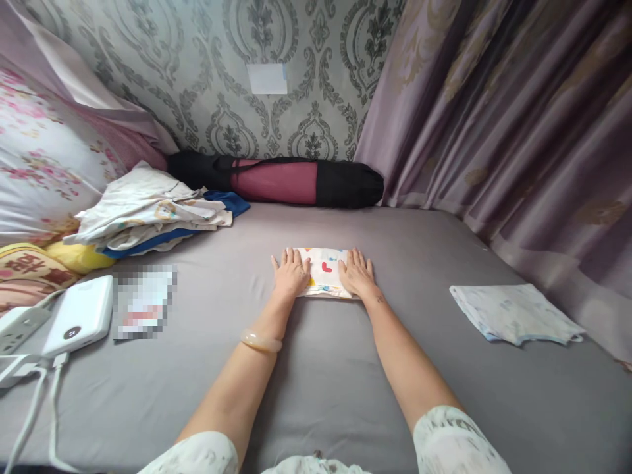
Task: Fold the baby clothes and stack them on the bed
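Note:
A small folded white cloth point(326, 268) with red, yellow and blue prints lies flat on the grey sheet point(345, 368), near the middle of the view. On its left end rests my left hand point(292, 272), palm down with the fingers spread. My right hand point(357, 271) lies the same way across the right end, fingers apart. Both palms touch the cloth and neither hand grips it. Between them the red print shows. The cloth's near edge reveals stacked layers.
Piled clothes point(148, 207) sit at the left, beside a floral pillow point(44, 158). A white power bank point(81, 316) with cables is at the near left. Another pale garment point(516, 313) lies at the right. A long black and maroon bag point(276, 182) lies along the wall.

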A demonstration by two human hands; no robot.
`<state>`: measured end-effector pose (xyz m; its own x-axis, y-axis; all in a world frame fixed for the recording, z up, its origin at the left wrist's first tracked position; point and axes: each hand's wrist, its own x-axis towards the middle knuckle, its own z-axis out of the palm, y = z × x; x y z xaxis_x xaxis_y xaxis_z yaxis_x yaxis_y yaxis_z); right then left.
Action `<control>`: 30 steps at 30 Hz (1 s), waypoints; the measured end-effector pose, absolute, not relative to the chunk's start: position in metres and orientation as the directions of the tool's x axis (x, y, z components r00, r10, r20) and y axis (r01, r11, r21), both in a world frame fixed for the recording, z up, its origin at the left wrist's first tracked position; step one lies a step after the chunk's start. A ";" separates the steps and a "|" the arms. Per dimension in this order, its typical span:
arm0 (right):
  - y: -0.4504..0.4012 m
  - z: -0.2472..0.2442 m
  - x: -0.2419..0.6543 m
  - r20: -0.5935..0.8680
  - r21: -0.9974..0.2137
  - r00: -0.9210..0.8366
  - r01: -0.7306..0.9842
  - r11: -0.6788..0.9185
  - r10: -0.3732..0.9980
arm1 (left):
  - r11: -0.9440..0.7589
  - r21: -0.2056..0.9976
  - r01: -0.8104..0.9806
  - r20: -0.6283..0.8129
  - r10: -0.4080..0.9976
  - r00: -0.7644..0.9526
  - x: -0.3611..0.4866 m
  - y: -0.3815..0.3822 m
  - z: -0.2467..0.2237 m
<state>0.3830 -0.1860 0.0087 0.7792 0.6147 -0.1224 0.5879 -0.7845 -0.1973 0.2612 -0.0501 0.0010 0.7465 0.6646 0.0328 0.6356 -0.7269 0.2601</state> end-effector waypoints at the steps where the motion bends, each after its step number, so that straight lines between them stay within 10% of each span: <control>1: -0.185 0.011 0.382 -0.121 -0.190 0.778 0.591 -0.784 0.616 | -0.722 0.270 0.637 0.038 0.669 0.742 0.260 -0.051 0.004; 30: -0.148 0.007 0.346 -0.034 -0.262 0.644 0.732 -0.629 0.764 | -0.400 0.806 0.435 0.095 0.814 0.573 0.254 -0.031 0.015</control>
<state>0.3460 -0.1480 0.0068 0.6439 0.7644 -0.0340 0.7324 -0.6286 -0.2618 0.2538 -0.0310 0.0150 0.5729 0.8141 0.0948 0.4352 -0.4002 0.8065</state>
